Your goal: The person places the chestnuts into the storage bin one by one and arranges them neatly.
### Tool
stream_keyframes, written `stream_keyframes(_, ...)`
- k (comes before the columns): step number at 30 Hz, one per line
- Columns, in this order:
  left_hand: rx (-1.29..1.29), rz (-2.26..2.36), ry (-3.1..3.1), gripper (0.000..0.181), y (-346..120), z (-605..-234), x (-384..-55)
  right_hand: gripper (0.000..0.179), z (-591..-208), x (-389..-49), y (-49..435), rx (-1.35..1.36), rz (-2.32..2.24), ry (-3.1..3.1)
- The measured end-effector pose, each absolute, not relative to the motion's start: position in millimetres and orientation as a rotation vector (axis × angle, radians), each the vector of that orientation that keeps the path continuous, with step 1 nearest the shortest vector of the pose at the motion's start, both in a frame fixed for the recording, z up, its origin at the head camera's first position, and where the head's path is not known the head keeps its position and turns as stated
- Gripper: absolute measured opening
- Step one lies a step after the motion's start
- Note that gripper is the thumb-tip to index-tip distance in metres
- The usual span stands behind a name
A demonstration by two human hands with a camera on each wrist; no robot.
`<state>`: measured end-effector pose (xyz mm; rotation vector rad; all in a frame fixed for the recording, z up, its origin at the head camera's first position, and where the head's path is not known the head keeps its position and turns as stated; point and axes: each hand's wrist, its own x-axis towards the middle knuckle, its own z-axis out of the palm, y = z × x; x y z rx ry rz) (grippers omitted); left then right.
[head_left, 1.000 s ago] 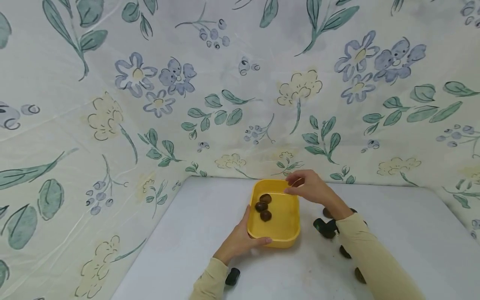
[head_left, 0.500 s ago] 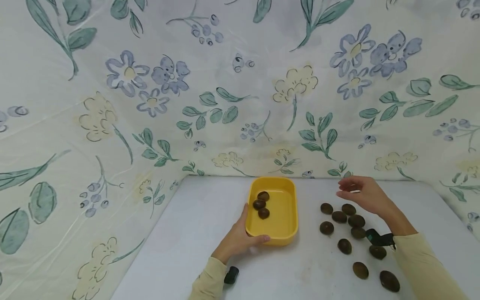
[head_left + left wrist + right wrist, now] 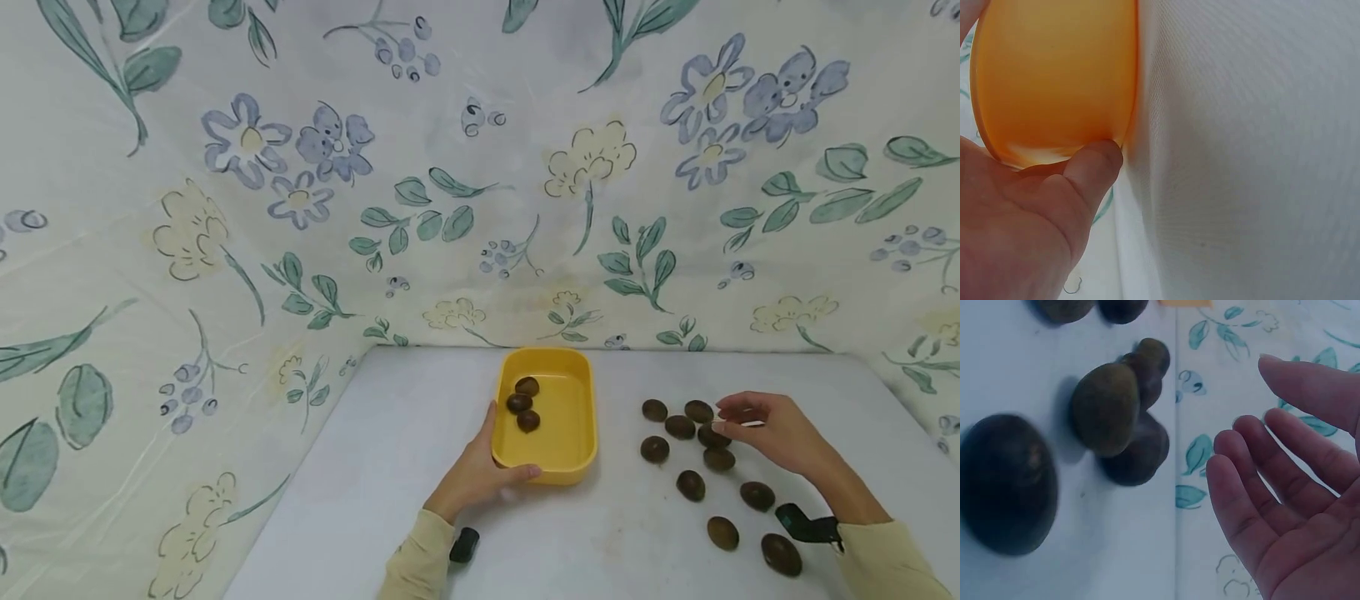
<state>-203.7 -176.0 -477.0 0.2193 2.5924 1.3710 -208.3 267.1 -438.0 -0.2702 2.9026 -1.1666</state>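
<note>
In the head view, my left hand [image 3: 478, 473] holds the near left corner of a yellow plastic tray [image 3: 567, 417]. Its thumb lies along the near wall and the fingers along the left side; the left wrist view shows the thumb [image 3: 1097, 165] pressed to the wall. Inside the tray sit 3 dark brown oval fruits [image 3: 528, 421], grouped at the left. My right hand [image 3: 776, 433] hovers at a cluster of similar fruits [image 3: 680, 427], fingers loosely bent. Its fingertips overlap one fruit [image 3: 712, 436] in the head view, while the right wrist view shows nothing between fingers and thumb.
Several more fruits lie scattered towards the front right, among them a large one [image 3: 782, 555] and a paler one [image 3: 723, 533]. The white table [image 3: 405, 417] ends at a floral cloth backdrop [image 3: 525, 208]. Black wrist cameras [image 3: 465, 546] sit on both wrists.
My right hand has gone from the tray's far right rim out to the right, then down towards the fruit cluster, uncovering the scattered fruits. The left hand keeps its hold on the tray.
</note>
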Motion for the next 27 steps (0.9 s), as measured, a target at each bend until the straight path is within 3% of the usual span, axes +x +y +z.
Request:
stream_keyframes(16, 0.209, 1.359, 2.606, 0.134, -178, -477, -207, 0.051, -468, -176, 304, -0.131, -1.125, 2.73)
stream_keyframes(27, 0.236, 1.397, 2.58, 0.135, -177, -480, -208, 0.057, -477, -168, 308, -0.178, -1.171, 2.623)
